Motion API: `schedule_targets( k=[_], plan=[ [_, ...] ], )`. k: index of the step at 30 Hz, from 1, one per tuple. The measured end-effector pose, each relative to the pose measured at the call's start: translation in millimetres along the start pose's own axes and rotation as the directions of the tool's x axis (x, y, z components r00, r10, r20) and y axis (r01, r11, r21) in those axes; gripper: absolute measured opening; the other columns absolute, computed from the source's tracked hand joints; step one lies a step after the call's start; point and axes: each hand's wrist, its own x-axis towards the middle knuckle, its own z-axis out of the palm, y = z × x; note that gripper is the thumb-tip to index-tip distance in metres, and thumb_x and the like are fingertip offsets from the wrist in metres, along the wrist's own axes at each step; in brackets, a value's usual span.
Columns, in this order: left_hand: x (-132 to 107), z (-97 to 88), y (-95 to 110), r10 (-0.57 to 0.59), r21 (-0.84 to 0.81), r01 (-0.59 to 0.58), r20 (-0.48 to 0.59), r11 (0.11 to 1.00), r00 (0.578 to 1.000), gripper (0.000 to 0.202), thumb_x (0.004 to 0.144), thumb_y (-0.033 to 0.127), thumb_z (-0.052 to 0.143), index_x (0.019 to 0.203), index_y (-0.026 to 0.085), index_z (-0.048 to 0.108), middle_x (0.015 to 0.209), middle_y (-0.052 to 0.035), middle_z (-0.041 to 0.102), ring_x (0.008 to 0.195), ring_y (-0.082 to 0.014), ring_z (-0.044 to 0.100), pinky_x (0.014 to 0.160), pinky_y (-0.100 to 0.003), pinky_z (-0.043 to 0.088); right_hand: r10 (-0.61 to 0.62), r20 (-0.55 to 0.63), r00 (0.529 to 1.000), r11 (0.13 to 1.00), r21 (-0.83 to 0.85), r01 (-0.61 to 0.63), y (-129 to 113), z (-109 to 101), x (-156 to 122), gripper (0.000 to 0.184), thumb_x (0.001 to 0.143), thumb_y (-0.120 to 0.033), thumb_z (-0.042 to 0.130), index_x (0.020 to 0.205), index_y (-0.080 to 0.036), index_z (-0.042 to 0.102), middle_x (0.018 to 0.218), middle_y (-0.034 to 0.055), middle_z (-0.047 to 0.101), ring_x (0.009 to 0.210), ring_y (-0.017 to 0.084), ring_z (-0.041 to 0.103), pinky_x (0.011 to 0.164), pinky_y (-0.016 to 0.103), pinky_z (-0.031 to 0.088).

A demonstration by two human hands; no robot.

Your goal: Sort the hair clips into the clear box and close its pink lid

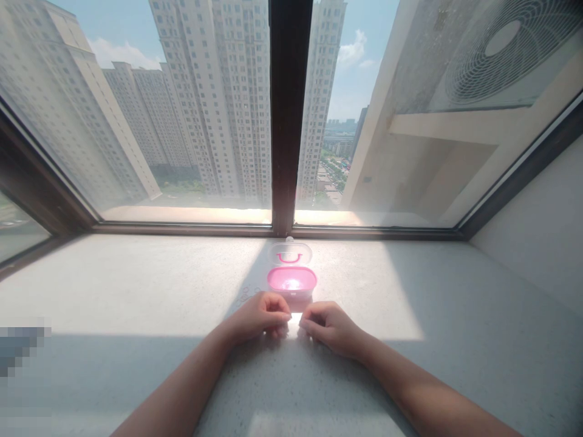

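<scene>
My left hand (264,313) and right hand (332,328) are curled with a narrow gap between them, thumbs drawn in near the fingertips — whether they pinch anything small, I cannot tell. Just beyond them sits the pink box (291,280), open, its long axis running side to side across my reach, its clear lid (290,247) laid back away from me. Faint loops (246,295) lie on the sill (359,279) — just past my left hand.

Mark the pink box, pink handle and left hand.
Pink box (303,296): head view, on its front wall.
Pink handle (289,261): head view, on its curved bar.
Left hand (262,314): head view, near the thumb's base.
</scene>
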Motion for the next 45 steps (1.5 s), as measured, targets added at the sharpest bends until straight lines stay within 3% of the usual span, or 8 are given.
schedule_targets(
  k=[45],
  plan=[
    [-0.7,-0.2,-0.2,0.017,-0.001,-0.017,0.009,1.000,1.000,0.020,0.076,0.032,0.067,0.080,0.013,0.061,0.063,-0.0033,0.066,0.056,-0.0138,0.061,0.052,-0.022,0.043,-0.001,-0.004,1.000,1.000,-0.001,0.001,0.0,-0.3,-0.4,0.021,0.082,-0.025,0.060,0.066,-0.012,0.066,0.053,0.0014,0.061,0.048,0.010,0.052,0.049,0.020,0.040]
  ],
)
